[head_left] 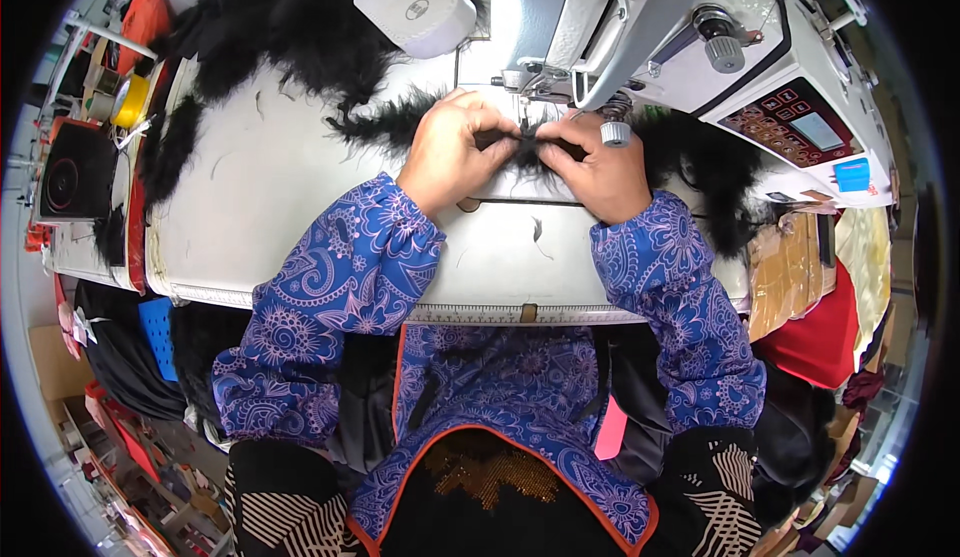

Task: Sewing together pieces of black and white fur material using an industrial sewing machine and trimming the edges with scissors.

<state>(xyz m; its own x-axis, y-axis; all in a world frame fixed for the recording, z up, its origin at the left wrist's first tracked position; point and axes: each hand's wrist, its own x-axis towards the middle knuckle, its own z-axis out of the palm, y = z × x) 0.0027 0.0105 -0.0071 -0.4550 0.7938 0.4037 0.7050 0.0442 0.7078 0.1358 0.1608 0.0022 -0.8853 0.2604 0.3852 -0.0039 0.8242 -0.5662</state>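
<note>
A strip of black feathery trim (385, 125) runs across the bed of a white sewing machine (740, 52), beneath its needle and presser foot. My left hand (455, 147) pinches the trim just left of the needle, thumb and fingertips pressed together. Close on the other side, my right hand (605, 165) pinches it too. Between the two hands a short dark tuft stands out below the presser foot. Beyond my right hand, more black feathery material (705, 162) spreads over the table. The fingertips nearly touch the needle area, and the exact stitching point is hidden.
A large heap of black feathery material (290, 27) lies at the back left, beside a white lamp-like head (415, 7). A measuring tape (480, 314) edges the table front. Yellow tape (130, 102) and a black speaker (77, 170) stand left; brown packets (785, 267) lie right.
</note>
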